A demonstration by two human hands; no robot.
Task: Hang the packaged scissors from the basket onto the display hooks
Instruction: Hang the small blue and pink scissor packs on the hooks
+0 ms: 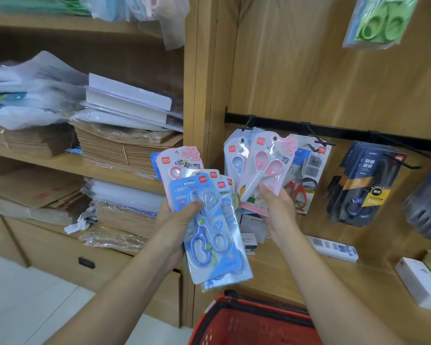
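Right hand [280, 210] grips pink scissors pack [264, 170], upright, blades down; left hand [177, 220] clasps fanned packs [209, 220].

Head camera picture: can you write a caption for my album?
Left hand holds a fan of packaged scissors while right hand lifts a pink-handled scissors pack toward the black display hook.

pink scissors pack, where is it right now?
Head view, centre-right: the pink scissors pack is in the right hand, up at the leftmost hook, over a blue pack.
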